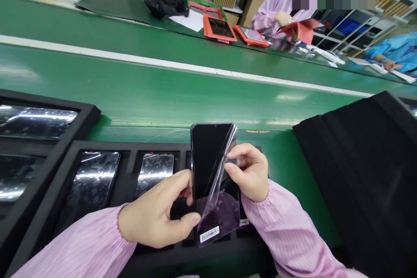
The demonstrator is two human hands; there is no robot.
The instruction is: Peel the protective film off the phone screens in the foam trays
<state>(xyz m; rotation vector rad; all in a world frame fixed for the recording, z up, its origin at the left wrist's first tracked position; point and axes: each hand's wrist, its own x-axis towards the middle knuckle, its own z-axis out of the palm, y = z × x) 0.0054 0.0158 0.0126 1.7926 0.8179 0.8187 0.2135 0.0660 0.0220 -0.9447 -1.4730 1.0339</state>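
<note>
A dark smartphone (208, 152) stands tilted up over a black foam tray (130, 148). My left hand (163, 210) grips its left edge, the thumb at the lower corner and the fingers partly hidden behind. Between thumb and forefinger, my right hand (249, 171) pinches the edge of a clear protective film (216, 186). The film is folded back diagonally across the screen, so the upper left of the glass is bare. Low on the phone is a white barcode label (209, 234). In the tray lie more phones under bubbled film, among them one phone (156, 169) beside my left hand.
Another black tray (87, 110) with phones stands at left, and a black foam panel (365, 173) leans at right. Across the green bench (163, 91) runs a white strip. Beyond it are orange-framed devices (220, 28) and two co-workers, one in a pink sleeve (270, 8).
</note>
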